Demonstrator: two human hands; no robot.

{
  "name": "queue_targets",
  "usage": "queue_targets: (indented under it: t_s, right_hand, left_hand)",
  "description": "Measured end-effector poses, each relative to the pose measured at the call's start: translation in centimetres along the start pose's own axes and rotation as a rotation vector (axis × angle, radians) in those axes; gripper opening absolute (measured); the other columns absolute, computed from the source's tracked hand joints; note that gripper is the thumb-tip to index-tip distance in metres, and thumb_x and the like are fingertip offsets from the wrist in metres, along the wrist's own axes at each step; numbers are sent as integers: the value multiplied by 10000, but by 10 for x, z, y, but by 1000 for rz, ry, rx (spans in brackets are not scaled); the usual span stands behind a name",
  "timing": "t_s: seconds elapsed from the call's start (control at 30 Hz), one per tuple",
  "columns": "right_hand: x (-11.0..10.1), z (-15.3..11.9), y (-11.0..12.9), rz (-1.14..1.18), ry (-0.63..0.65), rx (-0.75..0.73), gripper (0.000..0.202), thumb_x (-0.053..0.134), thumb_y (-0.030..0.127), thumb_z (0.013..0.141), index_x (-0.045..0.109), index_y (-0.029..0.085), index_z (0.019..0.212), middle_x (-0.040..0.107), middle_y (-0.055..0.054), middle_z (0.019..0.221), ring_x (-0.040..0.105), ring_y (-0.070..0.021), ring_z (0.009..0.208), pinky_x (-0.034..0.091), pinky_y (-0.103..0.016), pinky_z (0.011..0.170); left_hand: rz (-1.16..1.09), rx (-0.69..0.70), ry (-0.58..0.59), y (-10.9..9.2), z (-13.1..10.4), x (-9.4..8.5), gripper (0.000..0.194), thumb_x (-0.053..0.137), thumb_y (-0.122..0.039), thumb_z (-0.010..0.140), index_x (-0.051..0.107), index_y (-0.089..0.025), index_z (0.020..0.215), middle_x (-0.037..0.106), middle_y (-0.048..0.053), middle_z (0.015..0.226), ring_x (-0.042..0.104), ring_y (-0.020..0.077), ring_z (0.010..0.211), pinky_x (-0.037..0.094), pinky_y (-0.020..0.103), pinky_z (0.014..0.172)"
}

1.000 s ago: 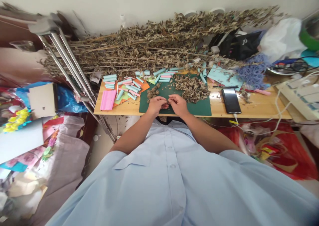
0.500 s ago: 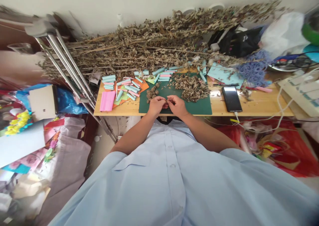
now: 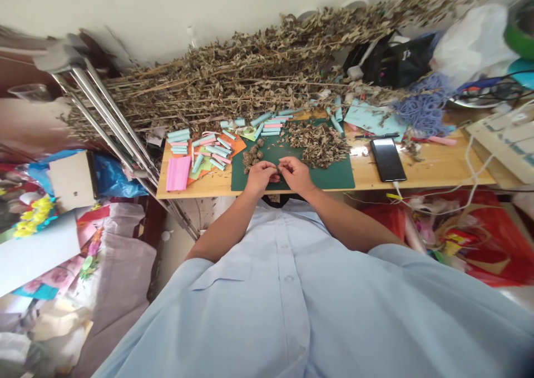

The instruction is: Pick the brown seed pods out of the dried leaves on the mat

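Observation:
Over the front part of a dark green mat [image 3: 334, 179], my left hand [image 3: 262, 178] and my right hand [image 3: 295, 173] meet at the fingertips. Both are closed in a pinch. Whatever lies between the fingers is too small to make out. Just beyond my left hand sits a small heap of brown balls [image 3: 252, 158], which look rolled from dried leaf. A loose pile of crumbled dry leaves [image 3: 325, 144] spreads on the mat beyond my right hand.
Blue and pink paper rolls [image 3: 208, 150] and a pink paper stack [image 3: 178, 173] lie left. Bundled dried stalks [image 3: 217, 83] fill the back. A phone [image 3: 387, 160] on a cable lies right, near blue string [image 3: 425, 105]. Metal crutches [image 3: 112, 111] lean at the table's left end.
The camera view has tilted slightly. My hands stay together in nearly the same place, with only small finger movement at most.

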State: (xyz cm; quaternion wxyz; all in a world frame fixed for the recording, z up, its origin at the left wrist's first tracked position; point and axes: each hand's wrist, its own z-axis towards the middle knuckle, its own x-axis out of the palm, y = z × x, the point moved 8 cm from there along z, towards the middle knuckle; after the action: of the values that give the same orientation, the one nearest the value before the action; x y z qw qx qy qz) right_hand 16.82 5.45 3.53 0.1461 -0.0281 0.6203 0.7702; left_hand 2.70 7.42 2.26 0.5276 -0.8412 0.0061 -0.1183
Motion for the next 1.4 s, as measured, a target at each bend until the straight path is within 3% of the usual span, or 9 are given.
queue_targets:
  t_s: [0.23,0.7,0.97,1.3,1.4]
  right_hand:
    - [2,-2,5,11,51,-35,256,642,340,872,672,226,1099,749,-46,931,711,-196,828,594,-372,816]
    - [0,-4,8,17,20,-112,271,691,307,851,669,221,1106,754,-45,925,727,-197,815,612,-367,798]
    - [-1,-4,8,-15,6,-135,256,642,272,879,668,221,1129,751,-43,928,720,-188,797,604,-360,792]
    - [1,-4,4,-48,33,-103,234,633,261,863,650,223,1092,742,-33,889,703,-179,766,588,-352,774]
    - [-2,-1,-3,5,-15,-34,231,639,288,850,640,220,1071,738,-28,870,693,-172,740,586,-338,735]
  left_hand:
    - [-25,-49,-10,-2,-4,2,154,722,-235,753,604,-158,816,631,-7,636,644,121,556,557,244,569]
    - [-41,69,-37,0,3,-1,178,738,-239,734,627,-138,829,649,-2,619,646,123,545,557,238,544]
    - [-40,69,-41,2,4,-3,188,745,-223,713,621,-136,825,636,-8,619,654,124,554,573,246,555]
    - [42,43,-89,-2,2,-1,116,674,-149,700,614,-143,800,602,-28,567,593,103,462,539,237,503]
    - [44,37,-85,-1,2,-1,117,674,-146,699,614,-143,799,601,-26,567,602,111,469,541,243,507]
